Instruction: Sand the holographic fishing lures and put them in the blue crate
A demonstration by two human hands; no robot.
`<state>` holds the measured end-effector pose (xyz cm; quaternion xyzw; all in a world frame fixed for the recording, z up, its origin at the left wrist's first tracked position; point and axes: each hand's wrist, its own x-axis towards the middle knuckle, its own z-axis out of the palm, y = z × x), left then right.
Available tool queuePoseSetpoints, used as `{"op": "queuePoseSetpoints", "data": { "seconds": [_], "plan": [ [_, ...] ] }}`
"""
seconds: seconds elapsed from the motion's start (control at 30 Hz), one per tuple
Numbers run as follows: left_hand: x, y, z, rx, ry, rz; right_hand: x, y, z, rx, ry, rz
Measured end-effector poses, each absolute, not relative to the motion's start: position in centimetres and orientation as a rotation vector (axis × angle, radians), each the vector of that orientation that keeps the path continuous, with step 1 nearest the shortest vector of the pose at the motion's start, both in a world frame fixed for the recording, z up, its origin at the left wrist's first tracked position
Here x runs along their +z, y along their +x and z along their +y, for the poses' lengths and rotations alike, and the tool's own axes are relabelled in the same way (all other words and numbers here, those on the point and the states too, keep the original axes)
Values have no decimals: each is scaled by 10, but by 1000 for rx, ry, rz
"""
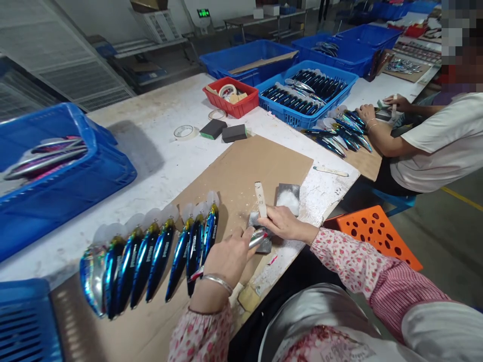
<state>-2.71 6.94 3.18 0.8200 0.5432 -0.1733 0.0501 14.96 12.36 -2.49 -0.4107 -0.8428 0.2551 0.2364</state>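
Note:
My left hand (pixel 228 256) is wrapped round a silver fishing lure (pixel 257 238), whose front end sticks out toward my other hand. My right hand (pixel 283 222) grips a flat pale stick (pixel 260 199) that points up and away, close to the lure's tip. Beneath both lies a grey block (pixel 265 245) on the cardboard (pixel 241 176). Just beyond is a dark block (pixel 288 199) with white powder on top. Left of my left hand, several blue-black lures (pixel 160 259) with clear round lips lie side by side in a row.
Blue crates stand at the left (pixel 113 156) and lower left (pixel 28 291). Farther back are sanding blocks (pixel 234 133), tape (pixel 184 132), a red bin (pixel 241 109) and a blue basket (pixel 294 118) of lures. At the right, a co-worker handles lures beside an orange stool (pixel 377 234).

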Motion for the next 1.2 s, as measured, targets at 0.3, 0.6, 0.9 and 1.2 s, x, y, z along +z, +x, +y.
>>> {"op": "queuePoseSetpoints", "data": {
  "seconds": [0.3,0.6,0.9,1.2],
  "plan": [
    [33,-27,69,-529,2471,1680,-22,154,128,899,-1120,-2237],
    [32,-27,68,-515,2476,1674,-22,154,128,878,-1067,-2284],
    [33,-25,65,-490,2462,1745,-30,150,124,912,-1042,-1868],
    [29,-43,64,-106,2259,1707,-11,169,108,860,-867,-1659]
  ]
}}
